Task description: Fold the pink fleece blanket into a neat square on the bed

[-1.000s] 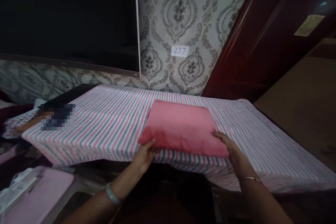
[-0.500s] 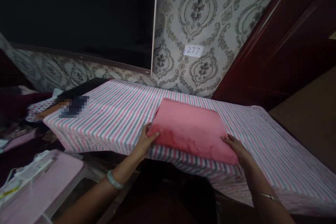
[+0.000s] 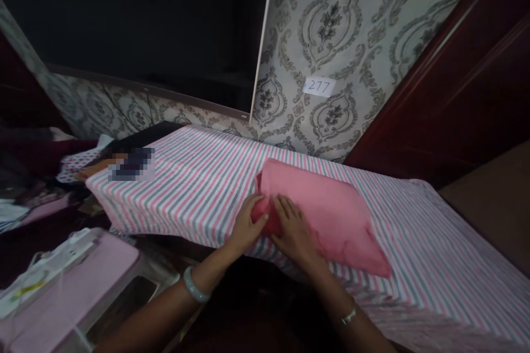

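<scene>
A folded pink plush cloth (image 3: pixel 331 204) lies as a thick rectangle near the front edge of the table. Its front strip looks darker and rumpled. My left hand (image 3: pixel 247 226), with a pale bangle on the wrist, grips the cloth's left front corner, thumb on top. Close beside it, my right hand (image 3: pixel 295 234) rests flat on the cloth's left part, fingers stretched out and palm down. A thin bracelet circles the right wrist. Under the cloth spreads a striped tablecloth (image 3: pixel 186 176) in pink, grey and white.
Behind the table, a large dark television (image 3: pixel 157 27) hangs on patterned wallpaper, by a paper label (image 3: pixel 318 86) reading 277. A pink stool (image 3: pixel 99 270) carrying a power strip (image 3: pixel 53 270) stands front left. Clothes are piled at far left; a dark red wooden panel (image 3: pixel 434 83) rises at right.
My right hand has left the cloth's right edge and moved left onto its top beside my left hand. My left hand stays at the left corner. The view has shifted slightly.
</scene>
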The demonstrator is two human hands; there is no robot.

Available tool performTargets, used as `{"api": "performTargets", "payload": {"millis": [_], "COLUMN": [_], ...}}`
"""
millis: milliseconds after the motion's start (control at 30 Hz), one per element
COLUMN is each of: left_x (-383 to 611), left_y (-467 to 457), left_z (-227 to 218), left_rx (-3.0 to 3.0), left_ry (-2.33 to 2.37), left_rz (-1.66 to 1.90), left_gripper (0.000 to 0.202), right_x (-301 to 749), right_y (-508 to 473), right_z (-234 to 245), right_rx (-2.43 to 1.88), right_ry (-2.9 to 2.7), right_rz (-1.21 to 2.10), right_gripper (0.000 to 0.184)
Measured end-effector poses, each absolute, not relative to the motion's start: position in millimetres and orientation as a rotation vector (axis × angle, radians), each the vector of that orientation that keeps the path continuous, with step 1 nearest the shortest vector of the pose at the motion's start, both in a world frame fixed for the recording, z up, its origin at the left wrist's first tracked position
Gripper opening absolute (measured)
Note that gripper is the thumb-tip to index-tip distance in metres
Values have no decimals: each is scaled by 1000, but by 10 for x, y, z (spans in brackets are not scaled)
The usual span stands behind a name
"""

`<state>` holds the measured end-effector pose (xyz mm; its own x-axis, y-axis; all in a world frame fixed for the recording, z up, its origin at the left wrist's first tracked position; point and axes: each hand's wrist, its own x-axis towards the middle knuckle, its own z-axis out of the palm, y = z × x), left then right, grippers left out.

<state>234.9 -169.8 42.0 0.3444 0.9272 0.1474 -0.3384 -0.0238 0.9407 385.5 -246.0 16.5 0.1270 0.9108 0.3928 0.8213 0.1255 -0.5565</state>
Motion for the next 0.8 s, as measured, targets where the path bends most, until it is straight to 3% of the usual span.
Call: {"api": "performTargets", "payload": {"millis": [200,433,567,800], "left_x": [2300,2507,2642,2718], "left_y": [-1460,-838,-767,-796], "left_z": [272,192,179,140], "left_rx": [1117,781,845,994], "left_ry": [670,699,660,495], "left_rz": [1084,881,823,861], "left_gripper": [35,36,37,40], "right_x": [3998,3952,3913,4064], "right_y": [-2352,-2402,-2444,-2441], "right_z": [-8,272,328,247], "right_rx": [-1606,-1406,-1339,-1492], "right_ry": [-1619,-1083,-989,-1328], "right_rz": [253,575,698,513], "right_gripper": [68,39,45,47]}}
